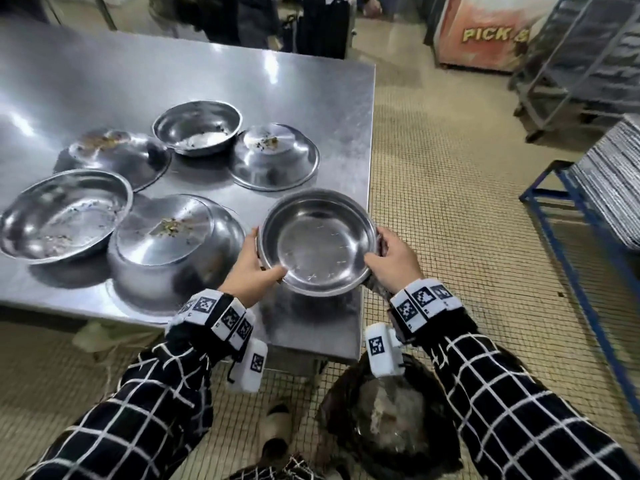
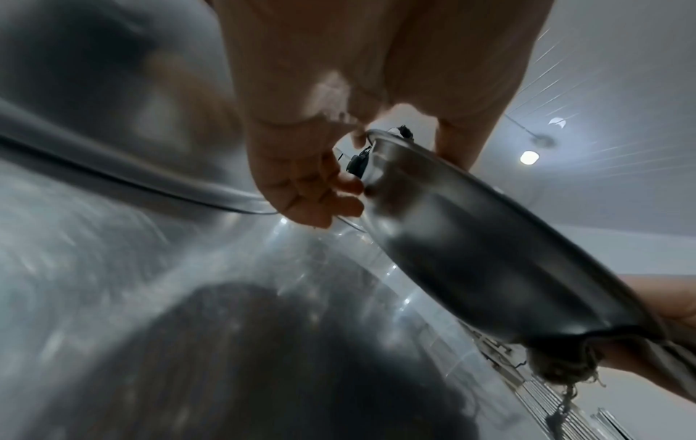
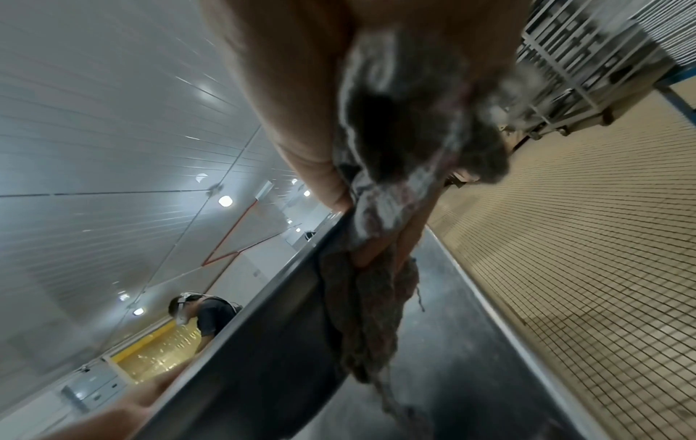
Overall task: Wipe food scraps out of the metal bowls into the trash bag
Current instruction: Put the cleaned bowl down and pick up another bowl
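Hands, left [image 1: 250,268] and right [image 1: 393,259], gripping bowl [image 1: 317,242], rag [image 3: 376,312] under right

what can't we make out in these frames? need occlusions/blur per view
- Head view: grey wiping rag is almost wholly hidden behind the right hand and the round held steel bowl.
- Head view: contents of the dark trash bag on the floor are blurred and partly covered by the right sleeve.
- Left wrist view: left hand grips the rim; the bowl's inside faces away.
- Right wrist view: rag blocks the fingers' grip.
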Demonstrator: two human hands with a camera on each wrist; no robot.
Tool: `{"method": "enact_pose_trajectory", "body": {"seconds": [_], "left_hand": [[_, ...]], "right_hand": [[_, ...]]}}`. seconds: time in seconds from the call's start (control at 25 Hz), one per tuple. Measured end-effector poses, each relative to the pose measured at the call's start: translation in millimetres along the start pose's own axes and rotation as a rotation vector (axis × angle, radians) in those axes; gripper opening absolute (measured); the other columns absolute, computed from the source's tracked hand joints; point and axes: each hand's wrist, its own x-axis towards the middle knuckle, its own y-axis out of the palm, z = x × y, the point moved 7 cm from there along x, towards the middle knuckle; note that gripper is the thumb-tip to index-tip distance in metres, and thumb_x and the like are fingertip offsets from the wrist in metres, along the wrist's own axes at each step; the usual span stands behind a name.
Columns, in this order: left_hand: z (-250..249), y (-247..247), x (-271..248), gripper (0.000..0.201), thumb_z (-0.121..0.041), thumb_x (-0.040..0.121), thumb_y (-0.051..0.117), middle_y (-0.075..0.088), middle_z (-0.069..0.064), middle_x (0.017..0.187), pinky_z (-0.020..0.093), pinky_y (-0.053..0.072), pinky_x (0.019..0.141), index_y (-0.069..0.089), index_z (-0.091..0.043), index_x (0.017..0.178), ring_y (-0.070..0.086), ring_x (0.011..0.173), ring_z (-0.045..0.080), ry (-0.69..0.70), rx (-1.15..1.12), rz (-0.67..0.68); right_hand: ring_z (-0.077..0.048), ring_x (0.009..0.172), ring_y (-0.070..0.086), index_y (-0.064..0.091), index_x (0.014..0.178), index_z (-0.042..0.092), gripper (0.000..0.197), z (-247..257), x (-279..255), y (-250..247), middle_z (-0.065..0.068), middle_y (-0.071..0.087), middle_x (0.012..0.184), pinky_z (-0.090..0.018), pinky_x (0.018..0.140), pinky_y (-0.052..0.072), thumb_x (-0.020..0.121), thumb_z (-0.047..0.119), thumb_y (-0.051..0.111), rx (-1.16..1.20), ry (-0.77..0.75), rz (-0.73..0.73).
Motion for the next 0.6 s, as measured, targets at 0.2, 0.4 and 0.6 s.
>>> {"method": "enact_pose_trajectory", "body": {"seconds": [0.2, 0.4, 0.6], "left_hand": [[23, -17, 32, 0.077, -0.015, 0.079, 0.073, 0.056, -0.014, 0.108, 0.017, 0.041, 0.093, 0.024, -0.029, 0.139, 0.058, 0.099, 0.004, -0.048, 0.004, 0.033], [32, -23, 61, 0.057, -0.017, 0.079, 0.068, 0.059, -0.012, 0.099, 0.027, 0.045, 0.092, 0.039, -0.018, 0.128, 0.061, 0.101, 0.017, -0.056, 0.127, 0.014], [35, -22, 63, 0.067, -0.022, 0.088, 0.063, 0.053, 0.007, 0.132, 0.026, 0.035, 0.1, 0.026, -0.012, 0.143, 0.051, 0.122, 0.025, -0.119, 0.191, 0.022]], "right_hand": [[-0.013, 0.082, 0.064, 0.046, 0.136, 0.029, 0.054, 1, 27, 25, 0.012, 0.06, 0.086, -0.039, 0.079, 0.057, 0.088, 0.007, 0.059, -0.023, 0.033, -0.023], [-0.012, 0.093, 0.061, 0.038, 0.142, 0.025, 0.06, -1, 49, 32, 0.007, 0.063, 0.108, -0.038, 0.088, 0.054, 0.089, 0.009, 0.059, -0.007, 0.069, -0.069], [-0.008, 0.101, 0.053, 0.031, 0.147, 0.021, 0.059, 1, 50, 35, 0.004, 0.055, 0.124, -0.018, 0.081, 0.044, 0.093, 0.015, 0.056, -0.104, 0.028, -0.046]]}}
